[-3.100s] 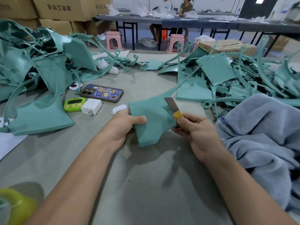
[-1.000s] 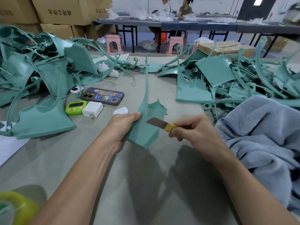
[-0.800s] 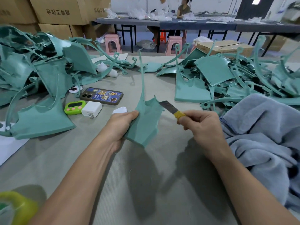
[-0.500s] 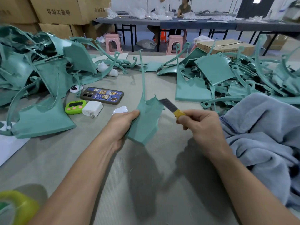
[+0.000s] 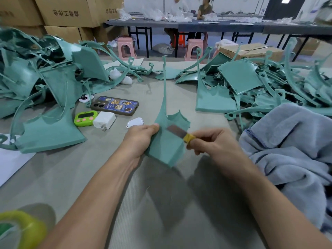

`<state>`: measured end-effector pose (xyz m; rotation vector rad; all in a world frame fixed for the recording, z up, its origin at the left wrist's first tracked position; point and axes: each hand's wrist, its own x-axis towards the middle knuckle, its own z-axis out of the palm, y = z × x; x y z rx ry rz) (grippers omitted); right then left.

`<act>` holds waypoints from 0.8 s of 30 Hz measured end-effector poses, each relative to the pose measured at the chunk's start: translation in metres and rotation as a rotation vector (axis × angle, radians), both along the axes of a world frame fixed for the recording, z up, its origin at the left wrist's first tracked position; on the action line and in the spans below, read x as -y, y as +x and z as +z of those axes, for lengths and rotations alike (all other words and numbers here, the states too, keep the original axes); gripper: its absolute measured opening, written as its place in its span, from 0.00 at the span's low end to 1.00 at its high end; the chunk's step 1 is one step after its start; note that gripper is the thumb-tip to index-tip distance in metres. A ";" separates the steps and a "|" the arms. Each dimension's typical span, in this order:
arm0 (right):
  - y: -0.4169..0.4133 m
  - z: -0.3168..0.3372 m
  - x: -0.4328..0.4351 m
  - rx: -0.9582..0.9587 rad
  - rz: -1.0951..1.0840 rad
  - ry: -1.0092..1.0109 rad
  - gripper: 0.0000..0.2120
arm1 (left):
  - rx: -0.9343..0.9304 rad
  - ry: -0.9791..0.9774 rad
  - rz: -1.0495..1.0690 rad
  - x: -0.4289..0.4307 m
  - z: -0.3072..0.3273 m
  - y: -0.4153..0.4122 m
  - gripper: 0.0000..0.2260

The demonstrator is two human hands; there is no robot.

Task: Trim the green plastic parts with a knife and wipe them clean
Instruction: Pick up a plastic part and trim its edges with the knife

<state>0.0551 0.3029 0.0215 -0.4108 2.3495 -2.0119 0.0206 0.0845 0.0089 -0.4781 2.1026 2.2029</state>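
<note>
Flat steel knife (image 5: 177, 132) shifted across smooth, thin-walled green part (image 5: 165, 150).

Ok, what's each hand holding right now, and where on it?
The left hand grips the green plastic part by its left edge; the right hand pinches the knife at its yellow-wrapped end.

Two hands (image 5: 140, 140) (image 5: 214, 143), one knife (image 5: 177, 131), one held green part (image 5: 165, 147), one phone (image 5: 115, 105), one timer (image 5: 85, 118) — two pink stools (image 5: 125, 47) (image 5: 193, 49)
</note>
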 end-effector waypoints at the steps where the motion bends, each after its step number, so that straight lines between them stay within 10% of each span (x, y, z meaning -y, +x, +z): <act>1: -0.003 -0.005 0.002 0.011 -0.126 0.020 0.08 | -0.013 -0.034 0.011 0.001 -0.001 0.000 0.09; 5: -0.009 -0.005 0.000 0.048 -0.440 -0.015 0.13 | -0.018 -0.056 0.052 0.002 -0.002 -0.001 0.08; 11: -0.001 0.003 0.006 0.441 -0.076 -0.513 0.04 | -0.056 0.106 0.134 0.004 0.002 -0.005 0.06; 18: -0.004 0.000 0.006 0.380 -0.139 -0.525 0.12 | -0.020 0.317 -0.240 0.004 0.012 0.010 0.20; 24: -0.003 0.002 0.007 0.357 -0.220 -0.618 0.12 | 0.011 0.432 -0.012 0.001 0.016 0.008 0.07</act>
